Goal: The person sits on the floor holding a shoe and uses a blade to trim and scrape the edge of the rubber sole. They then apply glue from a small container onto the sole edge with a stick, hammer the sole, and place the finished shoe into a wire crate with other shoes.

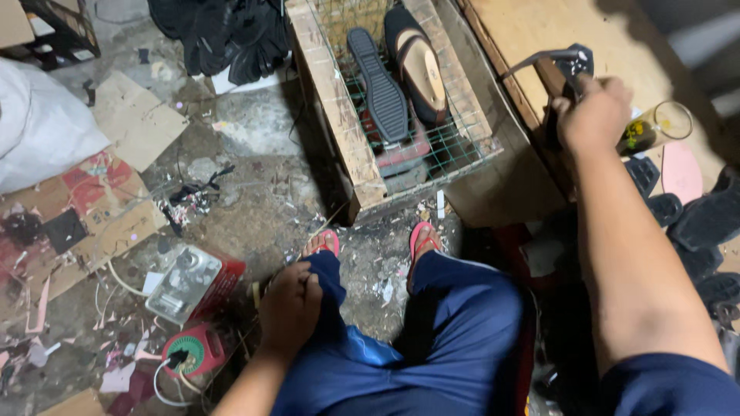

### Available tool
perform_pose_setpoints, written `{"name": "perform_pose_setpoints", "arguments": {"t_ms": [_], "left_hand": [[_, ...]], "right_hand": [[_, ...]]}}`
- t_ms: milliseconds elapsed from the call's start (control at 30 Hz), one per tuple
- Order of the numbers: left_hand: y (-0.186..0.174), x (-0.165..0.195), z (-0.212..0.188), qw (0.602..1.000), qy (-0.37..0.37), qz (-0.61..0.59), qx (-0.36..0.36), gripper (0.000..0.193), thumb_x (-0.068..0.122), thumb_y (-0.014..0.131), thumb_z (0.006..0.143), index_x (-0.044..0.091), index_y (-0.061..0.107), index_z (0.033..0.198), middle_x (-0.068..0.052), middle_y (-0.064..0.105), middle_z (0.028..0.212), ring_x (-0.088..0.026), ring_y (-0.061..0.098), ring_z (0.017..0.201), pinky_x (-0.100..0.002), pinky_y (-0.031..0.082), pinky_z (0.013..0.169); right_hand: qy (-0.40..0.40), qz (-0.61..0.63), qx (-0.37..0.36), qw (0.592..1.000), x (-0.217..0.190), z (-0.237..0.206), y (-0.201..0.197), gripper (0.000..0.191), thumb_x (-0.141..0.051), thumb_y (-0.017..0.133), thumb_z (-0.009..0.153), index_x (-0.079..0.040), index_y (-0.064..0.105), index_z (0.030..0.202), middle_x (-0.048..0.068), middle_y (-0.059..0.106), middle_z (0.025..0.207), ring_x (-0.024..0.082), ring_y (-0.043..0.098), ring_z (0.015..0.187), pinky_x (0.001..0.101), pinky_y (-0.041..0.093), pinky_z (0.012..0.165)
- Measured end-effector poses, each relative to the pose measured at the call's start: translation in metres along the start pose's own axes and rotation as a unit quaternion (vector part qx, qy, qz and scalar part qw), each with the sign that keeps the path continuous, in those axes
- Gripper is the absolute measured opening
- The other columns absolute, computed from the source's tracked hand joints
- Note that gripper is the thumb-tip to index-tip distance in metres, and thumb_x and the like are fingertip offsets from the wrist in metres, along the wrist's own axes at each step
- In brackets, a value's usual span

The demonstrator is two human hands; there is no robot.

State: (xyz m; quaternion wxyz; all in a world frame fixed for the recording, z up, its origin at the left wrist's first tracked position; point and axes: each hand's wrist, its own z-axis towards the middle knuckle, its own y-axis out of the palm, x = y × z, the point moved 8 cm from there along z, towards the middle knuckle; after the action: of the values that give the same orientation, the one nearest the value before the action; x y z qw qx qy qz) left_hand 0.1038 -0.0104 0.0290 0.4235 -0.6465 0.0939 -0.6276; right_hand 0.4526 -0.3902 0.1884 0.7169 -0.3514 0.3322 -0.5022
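Note:
My right hand [595, 112] reaches out to the wooden table edge [532, 92] and grips a black shoe piece with a strap [566, 60]. Just right of that hand lies a clear glass [659, 125] on its side. My left hand [289, 304] rests loosely curled on my left knee, over blue trousers [447, 323], and seems to hold nothing. Ahead of my knees stands a wooden crate with wire mesh [339, 115]; inside it lie a black sole [379, 85] turned up and a black slip-on shoe [420, 65].
Red sandals [422, 235] are on my feet on a dirty concrete floor. A red and silver device [193, 281] and a small red round unit with a cord [193, 350] sit at lower left among cardboard scraps. Black soles [705, 223] lie at right, a white sack [38, 127] at left.

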Motion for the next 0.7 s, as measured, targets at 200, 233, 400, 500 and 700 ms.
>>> {"name": "perform_pose_setpoints", "arguments": {"t_ms": [200, 233, 400, 500, 700], "left_hand": [[-0.004, 0.003, -0.008, 1.0, 0.015, -0.024, 0.0, 0.023, 0.017, 0.065, 0.09, 0.006, 0.068, 0.111, -0.013, 0.073, 0.092, -0.032, 0.071, 0.083, -0.042, 0.056, 0.077], [-0.004, 0.004, -0.008, 0.999, 0.015, -0.039, -0.001, 0.024, 0.016, 0.066, 0.09, 0.006, 0.067, 0.111, -0.013, 0.073, 0.092, -0.031, 0.071, 0.082, -0.041, 0.057, 0.076], [-0.005, 0.011, -0.011, 1.0, 0.009, -0.012, -0.015, 0.026, 0.022, 0.066, 0.09, 0.008, 0.067, 0.112, -0.011, 0.073, 0.093, -0.033, 0.07, 0.082, -0.045, 0.054, 0.074], [-0.007, 0.015, -0.009, 0.999, 0.002, 0.036, -0.017, 0.027, 0.027, 0.067, 0.09, 0.01, 0.067, 0.11, -0.01, 0.074, 0.093, -0.035, 0.07, 0.087, -0.048, 0.053, 0.075], [-0.011, 0.018, -0.008, 0.999, -0.01, 0.053, 0.002, 0.024, 0.031, 0.067, 0.093, 0.011, 0.068, 0.106, -0.01, 0.075, 0.096, -0.035, 0.071, 0.088, -0.048, 0.054, 0.075]], "right_hand": [[-0.049, 0.22, -0.048, 0.973, -0.034, -0.15, -0.034, 0.015, -0.013, 0.068, 0.102, -0.002, 0.071, 0.113, 0.02, 0.065, 0.096, 0.036, 0.065, 0.09, 0.0439, 0.052, 0.081], [-0.071, 0.215, -0.102, 0.969, -0.046, -0.186, -0.032, 0.015, -0.012, 0.066, 0.097, -0.003, 0.071, 0.108, 0.021, 0.068, 0.101, 0.038, 0.066, 0.096, 0.0443, 0.052, 0.083], [0.078, 0.203, -0.213, 0.953, -0.032, -0.314, -0.019, 0.028, -0.026, 0.07, 0.092, -0.007, 0.073, 0.112, 0.019, 0.071, 0.107, 0.037, 0.068, 0.101, 0.044, 0.052, 0.088], [0.16, 0.21, -0.201, 0.943, -0.002, -0.335, -0.01, 0.035, -0.032, 0.069, 0.093, -0.009, 0.073, 0.119, 0.019, 0.072, 0.11, 0.035, 0.069, 0.102, 0.042, 0.054, 0.089], [0.171, 0.034, -0.348, 0.921, 0.006, -0.329, 0.012, 0.046, -0.042, 0.075, 0.087, -0.015, 0.073, 0.124, 0.02, 0.074, 0.107, 0.035, 0.07, 0.104, 0.0418, 0.054, 0.091]]}}
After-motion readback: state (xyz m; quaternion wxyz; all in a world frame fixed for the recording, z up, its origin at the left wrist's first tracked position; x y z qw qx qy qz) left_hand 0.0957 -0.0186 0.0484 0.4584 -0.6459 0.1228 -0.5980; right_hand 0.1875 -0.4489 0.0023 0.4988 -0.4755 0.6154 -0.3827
